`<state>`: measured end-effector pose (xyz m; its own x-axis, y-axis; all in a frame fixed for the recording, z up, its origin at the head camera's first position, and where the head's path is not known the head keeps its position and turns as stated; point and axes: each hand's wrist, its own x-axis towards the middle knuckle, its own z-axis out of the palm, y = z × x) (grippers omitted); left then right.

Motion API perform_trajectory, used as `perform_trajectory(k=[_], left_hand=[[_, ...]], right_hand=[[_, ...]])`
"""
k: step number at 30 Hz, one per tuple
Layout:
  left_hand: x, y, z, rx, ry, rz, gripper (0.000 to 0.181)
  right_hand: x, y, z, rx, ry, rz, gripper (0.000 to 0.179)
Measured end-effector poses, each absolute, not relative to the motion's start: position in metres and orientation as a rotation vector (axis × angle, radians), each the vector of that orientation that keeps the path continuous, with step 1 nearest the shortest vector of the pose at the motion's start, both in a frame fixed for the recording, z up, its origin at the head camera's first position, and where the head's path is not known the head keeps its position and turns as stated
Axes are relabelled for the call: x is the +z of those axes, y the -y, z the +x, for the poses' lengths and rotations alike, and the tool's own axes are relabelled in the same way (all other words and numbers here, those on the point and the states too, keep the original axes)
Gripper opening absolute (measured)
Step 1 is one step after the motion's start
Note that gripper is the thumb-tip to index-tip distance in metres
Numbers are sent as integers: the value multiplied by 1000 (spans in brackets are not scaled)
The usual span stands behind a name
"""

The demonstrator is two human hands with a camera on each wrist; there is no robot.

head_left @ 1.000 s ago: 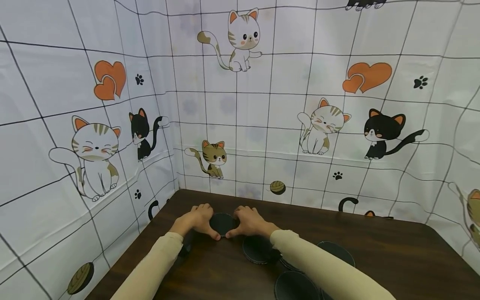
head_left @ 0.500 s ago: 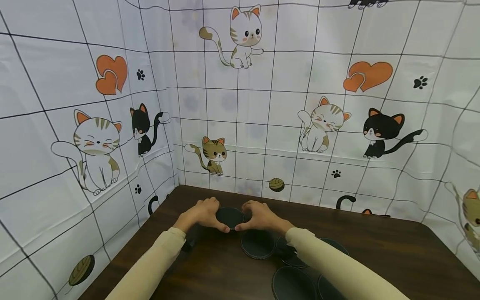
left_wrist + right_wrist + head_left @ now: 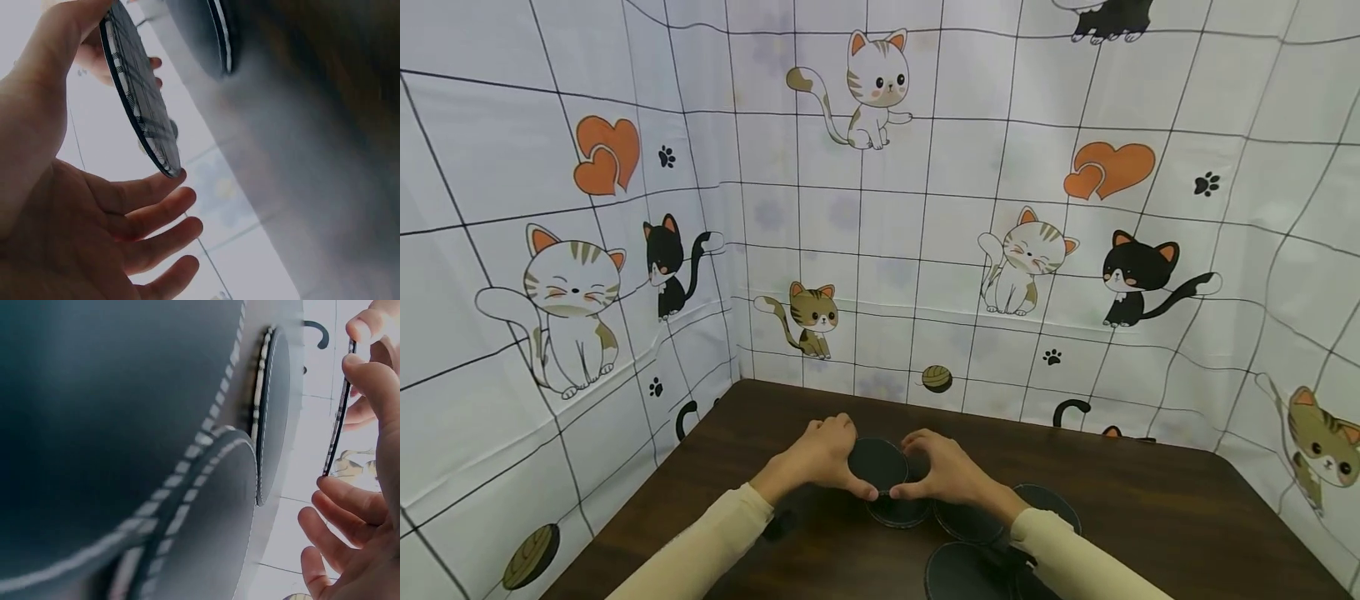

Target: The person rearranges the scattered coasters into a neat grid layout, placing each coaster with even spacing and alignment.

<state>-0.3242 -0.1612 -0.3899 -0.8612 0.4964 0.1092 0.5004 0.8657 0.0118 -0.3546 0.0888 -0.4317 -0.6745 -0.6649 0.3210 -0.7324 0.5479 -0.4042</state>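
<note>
Now, from the head camera, you hold a round black coaster (image 3: 877, 463) between your left hand (image 3: 822, 456) and your right hand (image 3: 942, 471), thumbs meeting under its near edge and fingers curled about its far rim; half a second ago the same coaster sat a little further from you, and it has since come nearer with the hands, so that it now hangs over another coaster (image 3: 897, 510) lying just beneath it, which reads as one piece being gathered onto the rest. More black coasters (image 3: 967, 571) lie on the dark wooden table (image 3: 1172, 517) to the right of your right hand and under that forearm, some overlapping. Both cream sleeves (image 3: 700, 550) reach forward, wrists low over the table, palms turned toward each other. Behind the hands hangs a white cloth printed with cats (image 3: 880, 250). From the left wrist, the coaster (image 3: 140, 106) stands edge-on, its stitched rim showing; your left thumb (image 3: 56, 37) presses one side while the fingers (image 3: 156, 206) spread loosely open below it, the topmost fingertip touching its lower edge. A second coaster's rim (image 3: 220, 34) shows beyond, blurred. From the right wrist, the held coaster (image 3: 337, 406) again appears edge-on, pinched at top and bottom by your right fingertips (image 3: 369, 369); the lying coasters (image 3: 206, 506) fill the frame beside that hand, stitching plain.
</note>
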Motion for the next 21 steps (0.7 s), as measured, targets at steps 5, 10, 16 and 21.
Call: perform_trajectory(k=[5,10,16,21], left_hand=[[-394,151,-305,-99,2927,-823,108],[-391,145,-288,-91,2903,-847,108],[-388,140,-264,-29,2877,-871,109],[-398,134,-243,-29,2924,-945,112]], right_hand=[[-432,-101,-337,725,2627,1175,68],[-428,-107,-320,696,2606,1152,68],[-426,-107,-294,630,2597,1150,66],[-431,-111,-265,584,2653,1151,62]])
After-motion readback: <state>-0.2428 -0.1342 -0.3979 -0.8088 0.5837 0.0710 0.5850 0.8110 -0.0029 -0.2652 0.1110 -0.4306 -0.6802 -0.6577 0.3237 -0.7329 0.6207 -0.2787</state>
